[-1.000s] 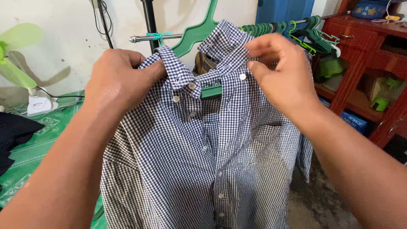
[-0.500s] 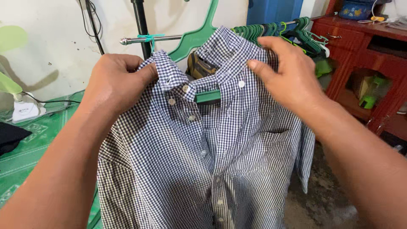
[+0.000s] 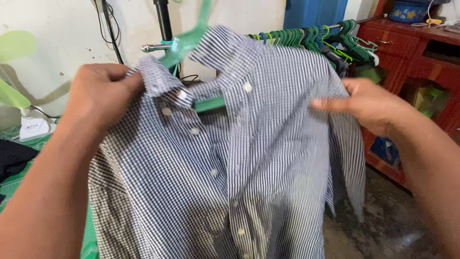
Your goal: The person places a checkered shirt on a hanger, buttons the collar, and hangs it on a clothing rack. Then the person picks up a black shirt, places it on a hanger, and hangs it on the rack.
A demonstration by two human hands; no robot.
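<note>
The left hand (image 3: 98,98) was closed on the checked shirt (image 3: 230,168), its fingers curled over the left side of the collar (image 3: 155,79) and pinching the cloth there. The right hand (image 3: 371,103) lay against the shirt's far shoulder, fingers stretched out flat and pointing toward the collar; it was blurred, and whether it had any cloth in its grip could not be told. Both forearms reached in from the lower corners of the view.

The shirt was a small dark-and-white check with white buttons down its front. It hung open at the neck on a green hanger (image 3: 191,36), whose bar showed through the neck opening between the two hands and whose hook rose behind the collar. The garment was held up in front of the person, its sleeve drooping below the right hand.

Just behind the shirt ran a metal clothes rail (image 3: 155,47), carried on a dark upright pole (image 3: 164,19). Farther along the rail, to the right, a bunch of empty green hangers (image 3: 306,36) was packed together. Beyond them stood a red wooden cabinet (image 3: 407,45). To the left, against the pale wall (image 3: 62,29), a green fan (image 3: 14,72) stood on its white base, with a green mat (image 3: 9,184) below it
</note>
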